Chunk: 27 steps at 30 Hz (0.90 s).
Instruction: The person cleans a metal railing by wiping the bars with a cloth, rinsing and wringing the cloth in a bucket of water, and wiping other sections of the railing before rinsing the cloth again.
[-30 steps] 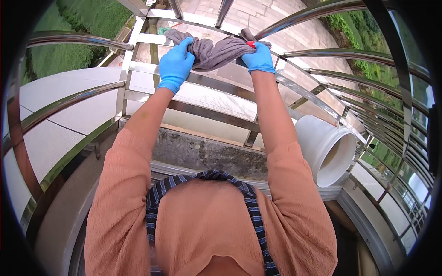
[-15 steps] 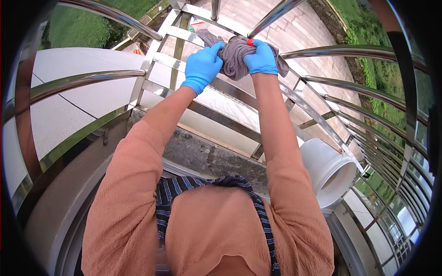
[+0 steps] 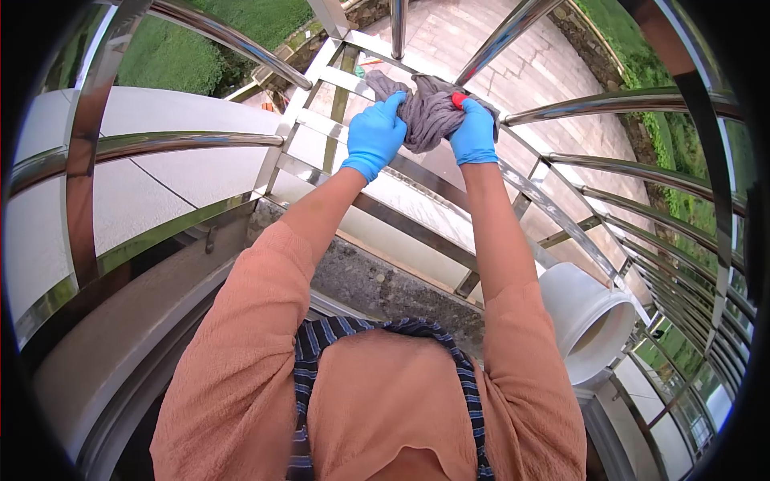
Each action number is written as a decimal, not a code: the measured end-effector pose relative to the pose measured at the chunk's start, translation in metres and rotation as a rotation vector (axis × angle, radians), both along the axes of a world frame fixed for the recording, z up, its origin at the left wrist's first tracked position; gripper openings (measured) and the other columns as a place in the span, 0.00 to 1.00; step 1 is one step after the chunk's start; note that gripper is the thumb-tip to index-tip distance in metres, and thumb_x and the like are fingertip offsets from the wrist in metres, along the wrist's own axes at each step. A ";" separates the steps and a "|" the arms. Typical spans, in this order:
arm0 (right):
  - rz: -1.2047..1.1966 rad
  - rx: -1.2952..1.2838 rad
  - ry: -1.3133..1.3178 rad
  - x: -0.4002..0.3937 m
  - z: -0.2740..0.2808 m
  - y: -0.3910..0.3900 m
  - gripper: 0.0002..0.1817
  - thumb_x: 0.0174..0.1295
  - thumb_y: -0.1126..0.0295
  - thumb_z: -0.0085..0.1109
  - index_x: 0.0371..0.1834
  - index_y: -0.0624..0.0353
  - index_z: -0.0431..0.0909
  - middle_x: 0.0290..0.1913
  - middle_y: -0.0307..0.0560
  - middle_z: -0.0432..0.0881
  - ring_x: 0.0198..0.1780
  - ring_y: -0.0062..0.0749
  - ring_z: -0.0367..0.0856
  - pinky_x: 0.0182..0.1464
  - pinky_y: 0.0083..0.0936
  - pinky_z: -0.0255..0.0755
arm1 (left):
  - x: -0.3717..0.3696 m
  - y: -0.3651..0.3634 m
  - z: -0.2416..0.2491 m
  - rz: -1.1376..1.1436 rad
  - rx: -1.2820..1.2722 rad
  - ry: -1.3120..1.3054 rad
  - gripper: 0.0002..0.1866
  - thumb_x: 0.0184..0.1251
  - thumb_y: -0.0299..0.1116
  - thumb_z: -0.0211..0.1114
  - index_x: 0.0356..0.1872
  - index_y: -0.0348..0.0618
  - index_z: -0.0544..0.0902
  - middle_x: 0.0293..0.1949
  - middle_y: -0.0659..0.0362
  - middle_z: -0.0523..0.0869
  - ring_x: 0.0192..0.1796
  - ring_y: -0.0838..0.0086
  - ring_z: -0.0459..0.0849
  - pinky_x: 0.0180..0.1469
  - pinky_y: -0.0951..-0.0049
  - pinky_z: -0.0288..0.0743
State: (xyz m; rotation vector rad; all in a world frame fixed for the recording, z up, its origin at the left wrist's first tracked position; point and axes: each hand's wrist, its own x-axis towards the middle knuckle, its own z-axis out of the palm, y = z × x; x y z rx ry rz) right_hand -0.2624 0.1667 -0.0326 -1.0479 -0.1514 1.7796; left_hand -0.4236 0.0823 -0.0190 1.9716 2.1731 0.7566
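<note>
A damp-looking grey cloth (image 3: 429,120) is bunched and twisted between my two hands, above the steel bars of the railing. My left hand (image 3: 375,138), in a blue glove, is closed on its left side. On the other end, my right hand (image 3: 475,135), gloved in the same blue, grips the cloth with the thumb on top. A red patch (image 3: 459,99) shows at the right thumb tip. Loose folds of the cloth stick out past both hands. Both arms are stretched forward over the ledge.
Polished steel rails (image 3: 401,172) form a cage around the ledge (image 3: 385,280). To the right, a white bucket (image 3: 565,301) lies tilted on its side, mouth toward me. Far below are paving (image 3: 553,56) and grass (image 3: 168,60). A white wall surface (image 3: 192,112) is at the left.
My view has shifted, so the whole scene sits further right and slightly lower. Both hands keep hold of the cloth, which looks more tightly bunched between them.
</note>
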 end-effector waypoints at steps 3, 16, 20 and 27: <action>0.165 0.352 -1.029 0.046 0.019 -0.034 0.11 0.59 0.69 0.61 0.39 0.67 0.80 0.36 0.53 0.84 0.37 0.45 0.83 0.44 0.35 0.77 | 0.000 -0.001 0.001 0.001 -0.004 -0.018 0.22 0.56 0.34 0.58 0.55 0.55 0.78 0.27 0.55 0.79 0.31 0.59 0.79 0.35 0.58 0.73; 0.683 0.336 -1.554 0.115 0.022 -0.043 0.40 0.55 0.27 0.47 0.43 0.56 0.83 0.35 0.60 0.85 0.45 0.54 0.83 0.47 0.40 0.74 | -0.031 0.034 -0.017 0.459 0.324 -0.859 0.20 0.57 0.24 0.56 0.54 0.39 0.77 0.36 0.56 0.84 0.34 0.67 0.82 0.40 0.66 0.76; 0.705 0.224 -1.703 0.115 0.008 -0.053 0.39 0.56 0.29 0.46 0.37 0.58 0.84 0.33 0.61 0.84 0.41 0.55 0.83 0.44 0.43 0.75 | -0.089 0.068 -0.023 0.343 0.080 -1.680 0.09 0.54 0.22 0.58 0.36 0.37 0.83 0.33 0.55 0.85 0.36 0.66 0.85 0.37 0.73 0.76; 0.639 0.370 -1.887 0.099 0.017 -0.054 0.36 0.60 0.29 0.40 0.39 0.49 0.84 0.29 0.56 0.84 0.33 0.53 0.84 0.34 0.43 0.76 | -0.004 0.115 0.030 0.042 -0.539 0.413 0.08 0.59 0.35 0.62 0.35 0.51 0.89 0.36 0.57 0.89 0.39 0.64 0.88 0.37 0.68 0.79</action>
